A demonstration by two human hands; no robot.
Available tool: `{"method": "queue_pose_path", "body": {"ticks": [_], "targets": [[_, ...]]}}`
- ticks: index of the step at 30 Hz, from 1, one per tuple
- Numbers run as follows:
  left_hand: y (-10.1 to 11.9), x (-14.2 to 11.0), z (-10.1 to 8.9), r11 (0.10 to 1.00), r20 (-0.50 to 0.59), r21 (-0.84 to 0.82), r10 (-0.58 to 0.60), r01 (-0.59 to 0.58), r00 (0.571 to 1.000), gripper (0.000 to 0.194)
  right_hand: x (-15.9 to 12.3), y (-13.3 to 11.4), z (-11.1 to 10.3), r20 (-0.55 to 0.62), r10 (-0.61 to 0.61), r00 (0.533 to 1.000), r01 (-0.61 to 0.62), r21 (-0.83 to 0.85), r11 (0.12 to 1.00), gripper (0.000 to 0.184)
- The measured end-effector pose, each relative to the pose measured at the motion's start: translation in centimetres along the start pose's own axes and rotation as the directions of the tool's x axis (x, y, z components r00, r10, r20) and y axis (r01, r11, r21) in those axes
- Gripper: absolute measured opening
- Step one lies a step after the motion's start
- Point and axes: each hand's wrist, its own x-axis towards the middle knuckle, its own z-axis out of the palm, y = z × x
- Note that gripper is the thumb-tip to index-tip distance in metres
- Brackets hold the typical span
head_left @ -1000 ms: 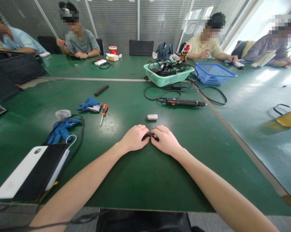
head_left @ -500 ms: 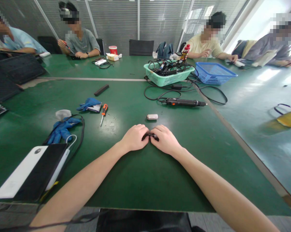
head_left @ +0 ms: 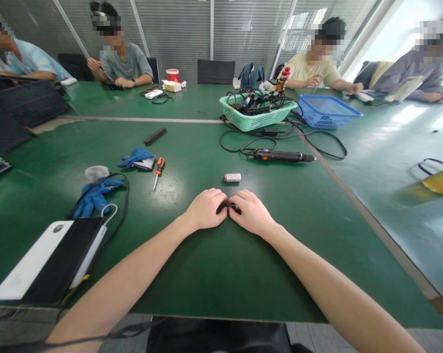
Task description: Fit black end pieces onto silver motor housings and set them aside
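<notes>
My left hand (head_left: 207,209) and my right hand (head_left: 249,211) meet at the middle of the green table (head_left: 228,274). Both are closed on a small black object (head_left: 221,207), mostly hidden by the fingers, so its kind does not show. Just beyond my fingertips lies a short pale cylinder (head_left: 232,178), on its side and touched by neither hand. Farther off to the right rests a black electric screwdriver (head_left: 282,156) with its cable. To the left lies a screwdriver (head_left: 159,168) with an orange and black handle.
Blue gloves (head_left: 94,197), a white-and-black phone-like slab (head_left: 48,262) and a dark bar (head_left: 155,137) lie to the left. A green basket (head_left: 256,121) full of cables and a blue basket (head_left: 327,117) stand at the back. Several people sit around the table.
</notes>
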Motion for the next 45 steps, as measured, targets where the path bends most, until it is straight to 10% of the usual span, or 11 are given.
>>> {"method": "queue_pose_path", "body": {"ticks": [45], "targets": [[0.08,-0.16,-0.09,0.999,-0.003,0.039,-0.030,0.030,1.000,0.005,0.44,-0.34,0.30,0.018,-0.009,1.000,0.009,-0.016,1.000,0.006]]}}
